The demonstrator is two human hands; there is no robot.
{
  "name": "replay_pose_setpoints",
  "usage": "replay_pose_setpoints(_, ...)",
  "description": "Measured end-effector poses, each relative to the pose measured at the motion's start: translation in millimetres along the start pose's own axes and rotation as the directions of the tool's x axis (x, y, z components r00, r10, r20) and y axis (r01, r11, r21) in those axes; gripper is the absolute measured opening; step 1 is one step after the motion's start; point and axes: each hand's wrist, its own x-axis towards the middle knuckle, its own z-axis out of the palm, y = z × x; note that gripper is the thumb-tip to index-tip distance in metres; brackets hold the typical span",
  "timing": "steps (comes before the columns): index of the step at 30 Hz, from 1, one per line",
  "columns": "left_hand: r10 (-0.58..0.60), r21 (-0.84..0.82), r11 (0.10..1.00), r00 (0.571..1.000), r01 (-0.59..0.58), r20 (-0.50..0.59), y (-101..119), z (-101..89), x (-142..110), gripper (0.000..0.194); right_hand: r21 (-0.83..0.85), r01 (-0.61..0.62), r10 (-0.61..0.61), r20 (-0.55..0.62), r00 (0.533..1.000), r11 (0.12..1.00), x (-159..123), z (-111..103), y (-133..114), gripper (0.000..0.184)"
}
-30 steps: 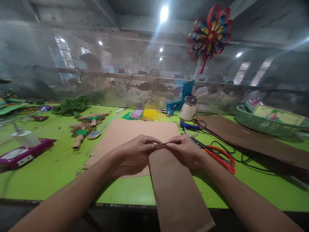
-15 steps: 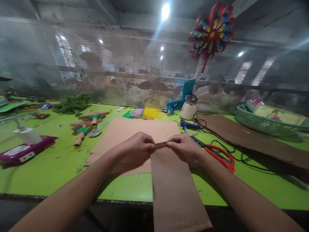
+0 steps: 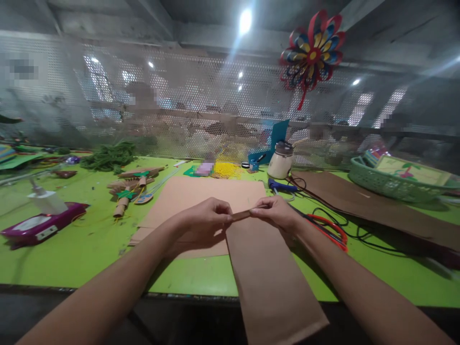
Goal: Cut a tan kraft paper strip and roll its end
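A long strip of brown paper (image 3: 271,273) hangs from my two hands over the table's front edge, its far end folded into a narrow band. My left hand (image 3: 212,216) pinches the left end of that fold between thumb and fingers. At the fold's right end, my right hand (image 3: 275,212) grips it the same way. Beneath my hands lies a stack of light tan paper sheets (image 3: 172,201). Orange-handled scissors (image 3: 332,232) rest right of my right hand, partly hidden by my forearm.
A purple power strip (image 3: 46,227) with a white plug stands at left. Twig-and-star ornaments (image 3: 124,196) lie nearby. Behind the sheets are yellow shreds (image 3: 228,169), a cream jar (image 3: 280,163) and a blue glue gun (image 3: 282,186). A green basket (image 3: 398,184) sits right, beside brown card (image 3: 359,211).
The hanging lower end of the brown paper strip has swung to the right. Both hands keep their pinch on the fold, which tilts slightly more. The view has shifted a little.
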Motion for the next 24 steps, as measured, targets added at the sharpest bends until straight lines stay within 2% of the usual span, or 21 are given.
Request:
replay_pose_setpoints(3,0.045,0.125,0.991,0.999,-0.043,-0.014,2,9.7,1,0.016,0.025,0.0,0.0,-0.014,1.0,1.0,-3,9,-1,0.028)
replay_pose_setpoints(5,0.079,0.15,0.986,0.997,-0.075,-0.021,-1,15.2,3,0.02,0.044,-0.019,0.021,-0.027,0.999,0.999,-7,17,-4,0.028)
replay_pose_setpoints(7,0.097,0.112,0.99,0.993,-0.089,-0.064,-7,16.6,5,0.02,0.071,-0.033,0.035,-0.026,0.999,0.997,-11,24,-6,0.028)
replay_pose_setpoints(9,0.093,0.181,0.98,0.995,-0.085,-0.034,-11,13.1,8,0.018,0.11,-0.018,0.019,-0.011,1.0,0.994,-13,28,-7,0.027)
replay_pose_setpoints(12,0.119,0.299,0.947,0.993,-0.114,0.0,-12,4.7,10,0.018,0.153,0.017,-0.021,0.024,0.999,0.988,-12,25,-7,0.027)
replay_pose_setpoints(15,0.111,0.284,0.952,0.994,-0.111,0.015,-8,2.5,7,0.019,0.076,0.011,-0.015,0.041,0.999,0.997,-9,16,-7,0.027)
replay_pose_setpoints(18,0.08,0.225,0.971,0.996,-0.085,0.033,-3,7.0,0,0.03,-0.017,-0.012,0.013,0.058,0.998,1.0,-7,10,-7,0.028)
replay_pose_setpoints(21,0.065,0.24,0.968,0.998,-0.069,0.028,0,10.3,-6,0.038,-0.012,-0.033,0.034,0.077,0.996,0.999,-6,9,-6,0.031)
replay_pose_setpoints(24,0.086,0.277,0.956,0.996,-0.091,0.032,2,7.9,-7,0.037,0.023,-0.037,0.035,0.086,0.996,0.999,-4,7,-1,0.032)
